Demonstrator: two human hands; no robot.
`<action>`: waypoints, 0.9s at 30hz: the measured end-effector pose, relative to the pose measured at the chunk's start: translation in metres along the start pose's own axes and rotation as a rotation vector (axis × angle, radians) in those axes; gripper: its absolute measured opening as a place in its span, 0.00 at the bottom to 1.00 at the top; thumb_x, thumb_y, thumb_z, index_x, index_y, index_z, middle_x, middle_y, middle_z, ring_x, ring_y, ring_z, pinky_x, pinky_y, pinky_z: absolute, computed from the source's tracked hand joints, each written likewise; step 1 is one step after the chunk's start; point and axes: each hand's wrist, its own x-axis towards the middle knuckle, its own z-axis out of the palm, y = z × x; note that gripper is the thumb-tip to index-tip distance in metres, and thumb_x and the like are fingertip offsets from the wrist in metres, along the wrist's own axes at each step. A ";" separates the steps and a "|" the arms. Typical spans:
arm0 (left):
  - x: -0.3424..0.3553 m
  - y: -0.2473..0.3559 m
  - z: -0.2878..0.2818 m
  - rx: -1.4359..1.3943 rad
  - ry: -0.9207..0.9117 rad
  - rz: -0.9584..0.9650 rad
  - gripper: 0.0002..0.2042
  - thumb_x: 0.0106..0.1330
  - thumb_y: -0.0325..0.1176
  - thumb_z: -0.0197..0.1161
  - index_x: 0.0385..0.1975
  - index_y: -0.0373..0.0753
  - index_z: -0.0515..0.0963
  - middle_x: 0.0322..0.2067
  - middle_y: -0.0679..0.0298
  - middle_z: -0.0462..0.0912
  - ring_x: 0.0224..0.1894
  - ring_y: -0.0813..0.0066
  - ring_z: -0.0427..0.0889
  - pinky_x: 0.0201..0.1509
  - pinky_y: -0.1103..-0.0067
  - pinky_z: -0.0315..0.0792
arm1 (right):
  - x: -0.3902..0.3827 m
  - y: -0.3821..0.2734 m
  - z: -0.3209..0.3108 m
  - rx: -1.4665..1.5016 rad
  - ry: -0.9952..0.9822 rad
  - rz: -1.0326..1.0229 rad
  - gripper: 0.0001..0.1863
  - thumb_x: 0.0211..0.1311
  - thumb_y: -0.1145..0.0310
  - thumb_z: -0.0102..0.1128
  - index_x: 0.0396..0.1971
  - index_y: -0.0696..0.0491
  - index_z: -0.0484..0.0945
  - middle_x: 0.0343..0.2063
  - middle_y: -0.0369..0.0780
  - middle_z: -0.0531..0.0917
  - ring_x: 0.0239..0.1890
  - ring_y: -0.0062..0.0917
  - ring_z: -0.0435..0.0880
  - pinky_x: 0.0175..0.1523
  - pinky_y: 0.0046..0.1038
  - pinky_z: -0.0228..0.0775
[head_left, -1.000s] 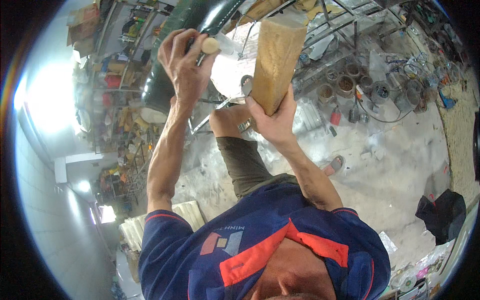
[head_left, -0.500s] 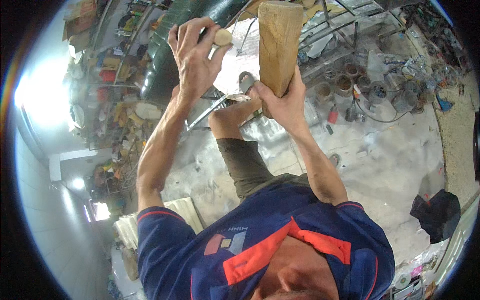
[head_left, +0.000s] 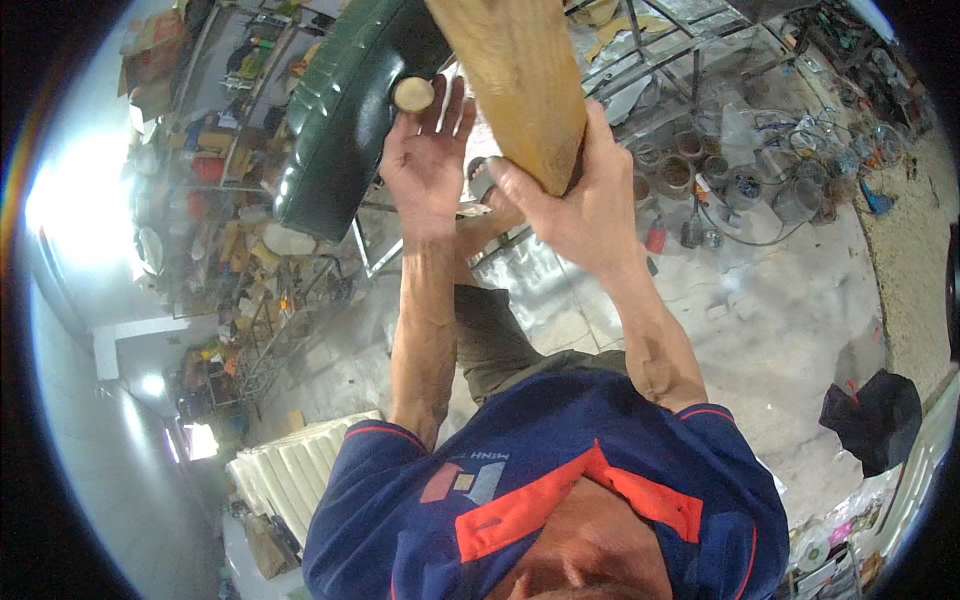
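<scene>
Block [head_left: 520,85], tan, raised at the top of the view to the right of a dark green cushion [head_left: 340,125], its lower end grasped by the right hand [head_left: 592,205] with the thumb across the near face. The left hand [head_left: 425,180], palm showing and fingers extended, stands just left of the block, a pale disc [head_left: 413,95] at its thumb; whether it grips the disc cannot be told. Several tubs [head_left: 676,174] stand on the floor [head_left: 770,310] at the right.

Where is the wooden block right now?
In the head view, the wooden block is at the top centre, in the right hand, with the dark green padded piece to its left.
</scene>
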 end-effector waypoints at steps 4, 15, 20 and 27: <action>0.006 -0.005 -0.011 -0.139 0.034 0.011 0.30 0.76 0.44 0.66 0.67 0.28 0.69 0.70 0.43 0.71 0.76 0.47 0.66 0.82 0.49 0.58 | 0.011 -0.025 -0.009 -0.099 -0.120 -0.048 0.28 0.57 0.62 0.81 0.47 0.62 0.74 0.33 0.52 0.89 0.38 0.46 0.93 0.43 0.37 0.83; 0.010 -0.009 0.009 -0.091 0.110 -0.005 0.45 0.65 0.57 0.76 0.71 0.29 0.65 0.73 0.49 0.68 0.77 0.45 0.61 0.83 0.39 0.49 | 0.036 -0.032 -0.028 -0.447 -0.345 -0.111 0.34 0.57 0.63 0.79 0.56 0.65 0.72 0.37 0.58 0.88 0.41 0.54 0.90 0.46 0.41 0.83; 0.014 -0.008 0.003 -0.178 0.199 -0.019 0.49 0.62 0.62 0.76 0.69 0.24 0.65 0.71 0.44 0.69 0.78 0.47 0.61 0.84 0.40 0.48 | 0.070 -0.059 -0.057 -0.514 -0.405 0.001 0.32 0.57 0.55 0.77 0.50 0.66 0.78 0.38 0.59 0.88 0.43 0.50 0.91 0.50 0.41 0.82; 0.007 -0.018 0.028 -0.065 0.172 0.032 0.40 0.66 0.62 0.73 0.61 0.28 0.73 0.64 0.47 0.76 0.71 0.48 0.71 0.79 0.42 0.60 | 0.075 -0.061 -0.057 -0.736 -0.694 0.165 0.30 0.57 0.57 0.77 0.51 0.65 0.81 0.40 0.58 0.89 0.44 0.45 0.91 0.52 0.41 0.81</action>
